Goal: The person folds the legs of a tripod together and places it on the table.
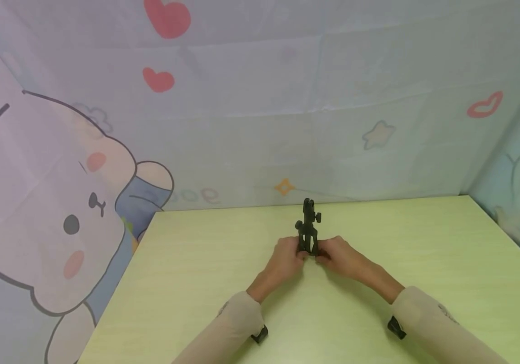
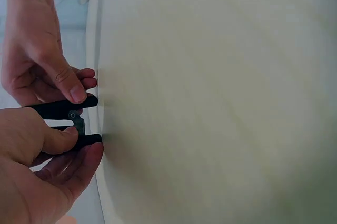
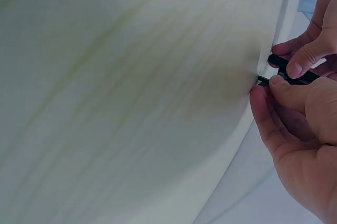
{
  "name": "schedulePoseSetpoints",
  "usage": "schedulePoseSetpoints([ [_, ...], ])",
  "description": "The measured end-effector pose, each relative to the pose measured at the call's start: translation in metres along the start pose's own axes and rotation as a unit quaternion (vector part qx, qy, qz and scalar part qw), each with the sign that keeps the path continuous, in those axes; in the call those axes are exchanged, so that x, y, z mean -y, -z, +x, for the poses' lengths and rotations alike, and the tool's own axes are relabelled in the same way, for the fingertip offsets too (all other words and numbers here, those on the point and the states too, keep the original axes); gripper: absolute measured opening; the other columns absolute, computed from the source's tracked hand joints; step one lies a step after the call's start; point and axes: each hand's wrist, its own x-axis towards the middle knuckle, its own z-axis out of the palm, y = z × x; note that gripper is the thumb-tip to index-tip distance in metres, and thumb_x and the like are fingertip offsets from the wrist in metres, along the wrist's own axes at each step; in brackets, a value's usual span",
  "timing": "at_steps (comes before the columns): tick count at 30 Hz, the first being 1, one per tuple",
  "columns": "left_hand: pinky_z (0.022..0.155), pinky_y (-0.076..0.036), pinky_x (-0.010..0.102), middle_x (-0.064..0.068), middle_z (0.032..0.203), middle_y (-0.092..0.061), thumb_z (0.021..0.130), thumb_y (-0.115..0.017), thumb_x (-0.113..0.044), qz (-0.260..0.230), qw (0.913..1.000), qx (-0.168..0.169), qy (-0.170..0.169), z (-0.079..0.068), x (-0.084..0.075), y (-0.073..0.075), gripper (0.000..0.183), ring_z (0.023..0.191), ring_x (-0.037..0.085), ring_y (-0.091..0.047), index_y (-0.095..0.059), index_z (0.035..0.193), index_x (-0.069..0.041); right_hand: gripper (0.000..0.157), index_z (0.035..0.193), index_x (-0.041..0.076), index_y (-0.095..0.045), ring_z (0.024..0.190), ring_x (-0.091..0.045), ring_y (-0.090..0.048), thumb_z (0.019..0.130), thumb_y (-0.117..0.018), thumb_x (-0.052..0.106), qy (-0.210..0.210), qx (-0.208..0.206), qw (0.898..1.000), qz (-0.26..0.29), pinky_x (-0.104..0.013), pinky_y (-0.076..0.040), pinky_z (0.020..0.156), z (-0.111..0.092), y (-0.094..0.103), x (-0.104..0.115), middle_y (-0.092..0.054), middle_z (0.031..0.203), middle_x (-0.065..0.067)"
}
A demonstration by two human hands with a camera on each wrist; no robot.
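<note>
A small black tripod-like stand (image 1: 308,222) with side knobs and splayed legs is upright near the middle of the table. The left hand (image 1: 286,259) pinches one of its legs low down, thumb in front. On the other side, the right hand (image 1: 342,257) pinches another leg between thumb and fingers. In the left wrist view, black legs (image 2: 52,110) join at a small metal hinge piece (image 2: 73,115) between both hands. The right wrist view shows a leg tip (image 3: 276,60) beside the fingertips; the stand's upper part is out of sight there.
The pale yellow table (image 1: 196,283) reaches back to a printed cloth (image 1: 250,101) with hearts, a star and a cartoon animal. Cloth also hangs at the left and right sides. Dark straps or devices (image 1: 396,327) show beneath both sleeve cuffs.
</note>
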Motion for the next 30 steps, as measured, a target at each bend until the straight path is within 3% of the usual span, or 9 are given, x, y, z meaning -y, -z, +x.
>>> schedulePoseSetpoints([
  [5, 0.057, -0.047, 0.023, 0.004, 0.078, -0.068, 0.088, -0.070, 0.009, -0.014, 0.9997, 0.017, 0.007, 0.001, 0.000, 0.004, 0.011, 0.065, 0.010, -0.054, -0.072, 0.091, -0.001, 0.011, 0.096, -0.002, -0.071, 0.076, -0.014, -0.066, 0.088, -0.076, -0.008, 0.004, 0.000, 1.000, -0.008, -0.031, -0.058, 0.066, 0.000, -0.001, 0.005, -0.075, 0.086, -0.010],
  [12, 0.057, -0.045, 0.022, 0.000, 0.076, -0.066, 0.086, -0.071, 0.009, -0.014, 0.9992, 0.036, 0.008, 0.005, 0.000, 0.007, 0.014, 0.064, 0.010, -0.053, -0.074, 0.092, -0.002, 0.011, 0.093, -0.001, -0.070, 0.068, -0.008, -0.055, 0.087, -0.077, -0.008, 0.004, 0.000, 1.000, -0.030, -0.026, -0.051, 0.060, 0.003, 0.001, 0.007, -0.071, 0.079, -0.006],
  [21, 0.060, -0.045, 0.022, 0.001, 0.080, -0.070, 0.087, -0.074, 0.006, 0.008, 0.9992, 0.039, 0.000, 0.005, 0.001, 0.004, 0.012, 0.068, 0.010, -0.053, -0.074, 0.095, -0.003, 0.011, 0.098, 0.000, -0.072, 0.074, -0.010, -0.061, 0.089, -0.078, -0.003, 0.021, 0.035, 0.998, -0.044, -0.030, -0.053, 0.064, 0.003, 0.005, 0.000, -0.073, 0.085, -0.004],
  [27, 0.067, -0.049, 0.021, 0.001, 0.084, -0.074, 0.089, -0.074, 0.004, 0.001, 0.9996, 0.026, -0.007, 0.001, 0.001, 0.003, 0.012, 0.073, 0.008, -0.059, -0.075, 0.097, -0.004, 0.006, 0.098, 0.002, -0.073, 0.066, -0.005, -0.051, 0.093, -0.076, 0.001, 0.026, 0.016, 0.999, -0.013, -0.025, -0.046, 0.059, 0.002, 0.000, -0.004, -0.068, 0.078, 0.002],
  [30, 0.071, -0.053, 0.021, 0.005, 0.089, -0.077, 0.091, -0.073, 0.002, -0.020, 0.9991, 0.036, -0.011, -0.002, 0.002, 0.005, 0.011, 0.078, 0.008, -0.066, -0.075, 0.100, -0.003, 0.006, 0.102, 0.003, -0.075, 0.063, -0.004, -0.047, 0.095, -0.075, 0.004, 0.022, 0.002, 1.000, 0.006, -0.023, -0.043, 0.058, 0.001, -0.002, -0.006, -0.067, 0.076, 0.003],
])
